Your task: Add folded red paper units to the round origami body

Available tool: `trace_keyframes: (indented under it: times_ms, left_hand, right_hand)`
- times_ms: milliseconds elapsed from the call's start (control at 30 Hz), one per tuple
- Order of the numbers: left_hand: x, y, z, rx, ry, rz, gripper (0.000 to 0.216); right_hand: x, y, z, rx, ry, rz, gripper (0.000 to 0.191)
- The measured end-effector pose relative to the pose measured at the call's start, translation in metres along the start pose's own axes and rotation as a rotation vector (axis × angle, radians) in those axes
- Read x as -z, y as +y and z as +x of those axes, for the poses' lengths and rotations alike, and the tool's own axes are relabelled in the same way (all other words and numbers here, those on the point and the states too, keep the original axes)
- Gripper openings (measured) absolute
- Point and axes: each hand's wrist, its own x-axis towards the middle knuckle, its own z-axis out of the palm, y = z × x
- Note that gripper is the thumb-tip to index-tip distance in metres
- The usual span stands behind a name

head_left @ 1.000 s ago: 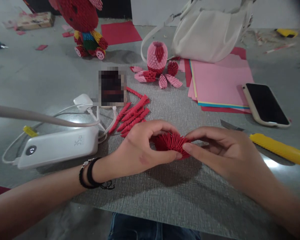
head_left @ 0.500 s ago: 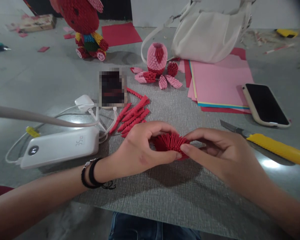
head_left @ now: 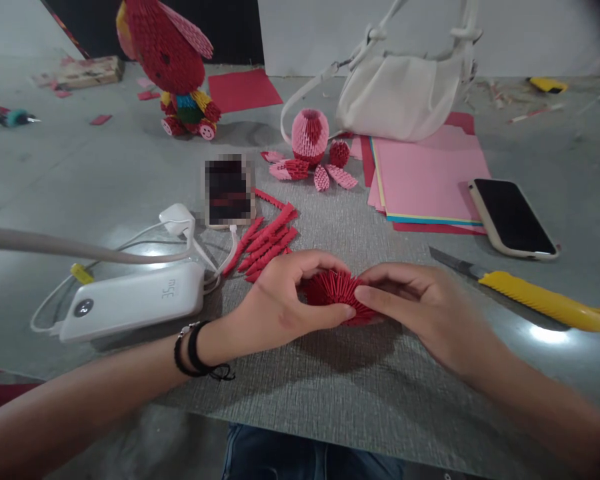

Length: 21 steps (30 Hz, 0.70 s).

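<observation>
Mostly just the view shifted since half a second earlier: it tipped up a bit, so more of the red paper doll (head_left: 173, 60) and the white bag (head_left: 400, 97) showed. Grip-wise, not much changed. Left hand (head_left: 285, 300) had its thumb and fingers curled around the left side of a red folded-paper piece (head_left: 330, 283), while the right hand (head_left: 435, 307) had thumb and fingers pinching its right side, tips just beside the left thumb. So the piece sat between both hands, over the front part of the desk (head_left: 330, 393); couldn't tell if its underside touched down. Red paper strips (head_left: 270, 243) lay just past the left hand, and a yellow-handled knife (head_left: 540, 297) was near the right one, blade pointing away.
</observation>
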Motion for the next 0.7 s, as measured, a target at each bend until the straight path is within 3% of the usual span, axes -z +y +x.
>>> trace_keyframes:
  times_ms: [400, 567, 700]
  left_hand:
    - [0.002, -0.008, 0.005, 0.027, -0.043, -0.068, 0.039]
    - [0.002, -0.012, 0.011, 0.042, 0.089, -0.387, 0.038]
    - [0.003, -0.012, 0.011, 0.092, 0.136, -0.442, 0.045]
  right_hand:
    - [0.009, 0.000, 0.001, 0.045, -0.023, -0.070, 0.016]
    - [0.012, 0.003, 0.008, 0.068, -0.053, 0.116, 0.029]
    - [0.008, 0.003, 0.011, 0.179, 0.044, -0.060, 0.028]
